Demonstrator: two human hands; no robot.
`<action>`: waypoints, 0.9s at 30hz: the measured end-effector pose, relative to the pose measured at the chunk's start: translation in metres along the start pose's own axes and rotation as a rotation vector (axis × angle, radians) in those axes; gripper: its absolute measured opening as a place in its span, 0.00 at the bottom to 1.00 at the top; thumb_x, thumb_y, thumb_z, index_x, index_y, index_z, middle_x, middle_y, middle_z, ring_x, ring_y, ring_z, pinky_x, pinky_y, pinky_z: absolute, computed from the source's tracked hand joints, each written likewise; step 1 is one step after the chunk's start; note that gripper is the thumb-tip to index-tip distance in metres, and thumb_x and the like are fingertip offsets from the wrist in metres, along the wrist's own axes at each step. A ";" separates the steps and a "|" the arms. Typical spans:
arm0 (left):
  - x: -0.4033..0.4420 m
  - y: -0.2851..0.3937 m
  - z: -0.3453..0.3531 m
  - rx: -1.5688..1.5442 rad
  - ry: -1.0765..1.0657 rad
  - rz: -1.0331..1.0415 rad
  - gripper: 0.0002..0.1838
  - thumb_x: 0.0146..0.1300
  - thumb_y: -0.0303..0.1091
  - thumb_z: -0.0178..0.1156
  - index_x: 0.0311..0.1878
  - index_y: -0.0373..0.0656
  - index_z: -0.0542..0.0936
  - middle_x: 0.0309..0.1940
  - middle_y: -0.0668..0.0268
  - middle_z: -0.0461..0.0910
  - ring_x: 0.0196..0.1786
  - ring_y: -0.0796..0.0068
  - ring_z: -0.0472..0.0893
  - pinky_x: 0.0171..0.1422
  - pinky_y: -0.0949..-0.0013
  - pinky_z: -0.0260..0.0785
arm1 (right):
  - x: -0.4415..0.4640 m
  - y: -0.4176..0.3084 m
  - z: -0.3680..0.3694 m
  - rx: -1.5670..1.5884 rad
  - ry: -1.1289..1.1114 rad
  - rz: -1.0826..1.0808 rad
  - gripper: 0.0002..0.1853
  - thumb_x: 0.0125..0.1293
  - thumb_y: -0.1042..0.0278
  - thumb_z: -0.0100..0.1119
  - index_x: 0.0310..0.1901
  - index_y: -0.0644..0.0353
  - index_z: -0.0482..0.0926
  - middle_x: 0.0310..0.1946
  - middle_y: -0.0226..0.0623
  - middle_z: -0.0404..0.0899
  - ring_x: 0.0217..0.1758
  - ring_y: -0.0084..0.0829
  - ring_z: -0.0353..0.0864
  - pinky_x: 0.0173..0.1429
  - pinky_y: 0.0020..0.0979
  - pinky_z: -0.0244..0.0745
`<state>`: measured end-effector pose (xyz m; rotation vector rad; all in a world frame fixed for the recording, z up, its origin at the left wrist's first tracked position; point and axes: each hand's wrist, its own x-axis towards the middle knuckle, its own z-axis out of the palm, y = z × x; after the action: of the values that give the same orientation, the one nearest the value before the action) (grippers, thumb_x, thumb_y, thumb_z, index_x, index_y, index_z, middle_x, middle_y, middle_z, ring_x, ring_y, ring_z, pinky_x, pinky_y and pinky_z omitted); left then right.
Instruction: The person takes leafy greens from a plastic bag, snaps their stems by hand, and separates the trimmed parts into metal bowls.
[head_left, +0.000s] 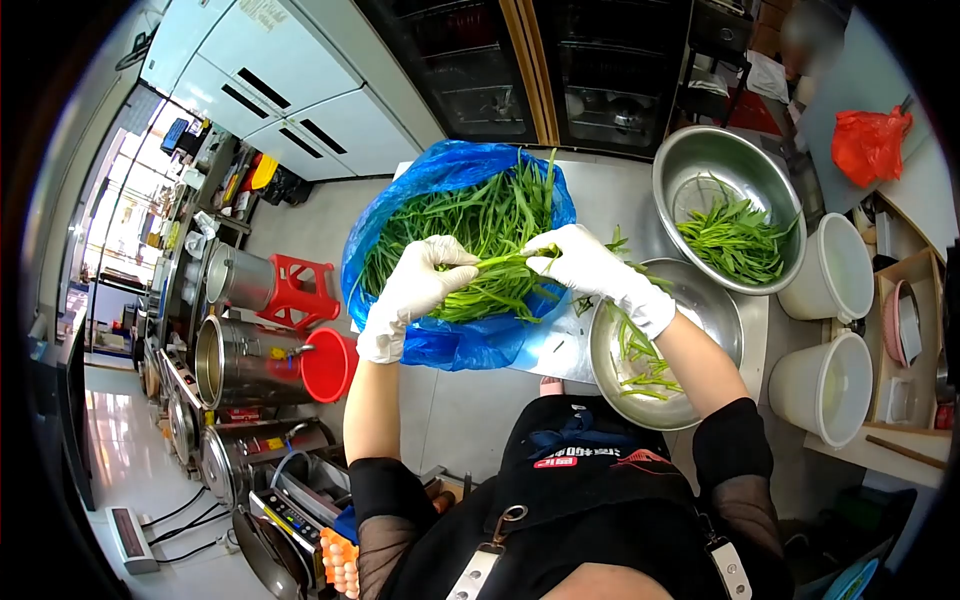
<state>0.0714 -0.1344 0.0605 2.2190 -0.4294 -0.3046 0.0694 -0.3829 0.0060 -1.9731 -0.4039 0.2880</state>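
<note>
My left hand [428, 277], in a white glove, pinches one end of a green vegetable stem [500, 260]. The other end is between the fingers of my right hand [580, 262], gloved too. Both hands are over a blue plastic bag [450, 347] full of long leafy greens [480, 215], probably water spinach. Below my right forearm stands a shallow steel basin [715, 310] with some cut stems [645, 365] in it. Farther right, a deeper steel bowl [665, 190] holds a heap of picked leaves and stems [735, 240].
The bag and basins rest on a metal table [610, 195]. White buckets [825, 390] stand to the right, with a red bag [870, 145] above them. On the left are a red stool [300, 290], a red bucket [330, 367] and steel pots [245, 360].
</note>
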 end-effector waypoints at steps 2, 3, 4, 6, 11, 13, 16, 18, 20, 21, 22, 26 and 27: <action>0.002 0.002 0.003 -0.050 0.009 -0.029 0.11 0.54 0.28 0.69 0.39 0.33 0.86 0.31 0.61 0.82 0.36 0.69 0.81 0.47 0.69 0.72 | -0.002 0.002 0.003 0.022 0.065 -0.033 0.14 0.62 0.69 0.62 0.47 0.64 0.84 0.34 0.42 0.86 0.35 0.25 0.82 0.43 0.28 0.75; 0.003 0.003 0.004 -0.069 0.011 -0.058 0.11 0.54 0.28 0.69 0.39 0.33 0.86 0.31 0.61 0.82 0.36 0.70 0.81 0.47 0.69 0.72 | -0.002 0.002 0.003 -0.013 0.085 -0.023 0.14 0.61 0.67 0.62 0.47 0.62 0.84 0.35 0.42 0.86 0.36 0.30 0.83 0.44 0.30 0.76; 0.003 0.004 0.005 -0.089 0.012 -0.088 0.11 0.54 0.28 0.69 0.39 0.33 0.86 0.32 0.62 0.82 0.37 0.71 0.81 0.47 0.69 0.72 | -0.003 0.002 0.003 -0.046 0.104 -0.013 0.14 0.61 0.65 0.62 0.46 0.59 0.85 0.37 0.42 0.86 0.37 0.35 0.84 0.45 0.32 0.77; 0.002 0.004 0.004 -0.150 0.046 0.008 0.16 0.59 0.33 0.67 0.49 0.36 0.84 0.42 0.61 0.84 0.47 0.69 0.81 0.56 0.69 0.71 | -0.003 0.006 0.002 -0.063 0.146 -0.012 0.14 0.60 0.63 0.63 0.46 0.58 0.85 0.37 0.43 0.86 0.38 0.39 0.85 0.45 0.34 0.78; -0.001 -0.027 0.000 -0.211 0.609 0.062 0.23 0.68 0.37 0.61 0.63 0.38 0.75 0.62 0.57 0.76 0.63 0.65 0.75 0.70 0.66 0.63 | -0.007 0.023 -0.011 0.152 0.210 0.000 0.13 0.61 0.67 0.63 0.45 0.65 0.84 0.32 0.38 0.85 0.33 0.26 0.81 0.41 0.28 0.75; -0.010 -0.031 0.001 -0.317 0.623 -0.091 0.21 0.71 0.38 0.58 0.60 0.33 0.77 0.57 0.57 0.79 0.58 0.70 0.78 0.65 0.69 0.67 | -0.009 0.021 -0.016 0.235 0.189 0.028 0.12 0.63 0.69 0.61 0.44 0.68 0.84 0.29 0.31 0.83 0.32 0.19 0.76 0.39 0.24 0.72; -0.024 -0.033 0.011 -0.374 0.421 -0.212 0.19 0.69 0.40 0.59 0.51 0.33 0.82 0.42 0.62 0.85 0.44 0.78 0.81 0.50 0.75 0.71 | -0.011 0.020 -0.020 0.347 0.161 0.110 0.12 0.64 0.70 0.61 0.44 0.69 0.83 0.27 0.29 0.81 0.29 0.17 0.73 0.36 0.23 0.70; -0.032 -0.025 0.018 -0.441 0.294 -0.242 0.18 0.67 0.42 0.61 0.47 0.34 0.84 0.36 0.64 0.85 0.36 0.80 0.80 0.40 0.77 0.69 | -0.011 0.023 -0.017 0.342 0.177 0.069 0.10 0.65 0.70 0.60 0.43 0.65 0.84 0.24 0.25 0.77 0.26 0.14 0.68 0.31 0.20 0.64; -0.037 -0.014 0.022 -0.554 0.214 -0.262 0.17 0.67 0.41 0.61 0.47 0.34 0.84 0.36 0.64 0.86 0.36 0.81 0.80 0.40 0.78 0.69 | -0.011 0.025 -0.014 0.334 0.176 0.056 0.09 0.65 0.70 0.60 0.43 0.64 0.85 0.23 0.23 0.75 0.24 0.13 0.66 0.28 0.19 0.61; -0.037 -0.012 0.025 -0.583 0.218 -0.255 0.16 0.66 0.39 0.61 0.45 0.35 0.85 0.34 0.65 0.86 0.34 0.82 0.80 0.39 0.78 0.68 | -0.011 0.025 -0.013 0.327 0.170 0.063 0.09 0.65 0.70 0.60 0.43 0.64 0.85 0.23 0.23 0.75 0.24 0.13 0.67 0.29 0.19 0.61; -0.037 -0.017 0.026 -0.584 0.217 -0.244 0.15 0.66 0.38 0.61 0.44 0.35 0.85 0.34 0.66 0.86 0.33 0.82 0.79 0.38 0.77 0.68 | -0.012 0.026 -0.014 0.320 0.164 0.069 0.10 0.65 0.70 0.60 0.43 0.64 0.85 0.24 0.23 0.75 0.25 0.13 0.67 0.29 0.19 0.62; -0.036 -0.019 0.037 -0.542 0.292 -0.199 0.11 0.63 0.34 0.63 0.41 0.35 0.86 0.30 0.68 0.85 0.31 0.84 0.78 0.37 0.79 0.68 | -0.014 0.037 -0.018 -0.082 0.466 -0.060 0.12 0.64 0.67 0.63 0.46 0.62 0.84 0.33 0.32 0.86 0.31 0.18 0.78 0.37 0.23 0.73; -0.036 -0.016 0.042 -0.507 0.324 -0.165 0.11 0.63 0.34 0.63 0.41 0.35 0.85 0.30 0.69 0.84 0.32 0.85 0.77 0.37 0.80 0.68 | -0.019 0.023 -0.023 -0.199 0.567 0.022 0.12 0.64 0.69 0.62 0.47 0.61 0.84 0.38 0.36 0.87 0.35 0.21 0.82 0.42 0.24 0.76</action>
<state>0.0268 -0.1395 0.0244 1.7615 0.0137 -0.1167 0.0643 -0.4183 -0.0047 -2.1468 -0.0428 -0.3100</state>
